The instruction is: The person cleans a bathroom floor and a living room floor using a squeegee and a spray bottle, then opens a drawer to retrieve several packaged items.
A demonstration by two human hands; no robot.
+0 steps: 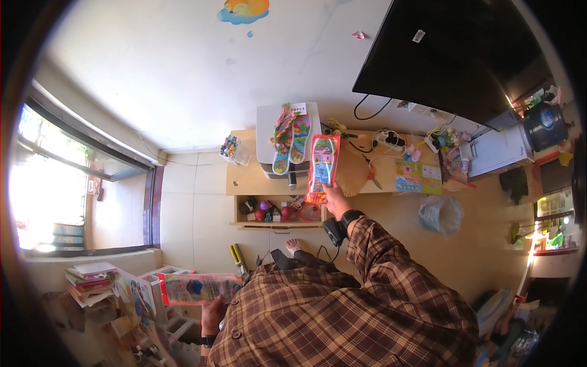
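In front of me, my right hand grips the lower end of a red-edged plastic packet. Inside it shows a colourful sole-shaped piece with a house picture. Low on the left, my left hand has its fingers at the lower edge of another red-edged clear packet, whose contents I cannot make out. Beyond the right hand, two printed sole-shaped pieces lie on a white box, with a bundle of coloured strands on top.
The wooden cabinet has an open drawer holding small round objects. Marker pens stand at its left; a colourful sheet lies right. A lined bin stands on the floor. A large black screen overhangs at upper right. Books are stacked lower left.
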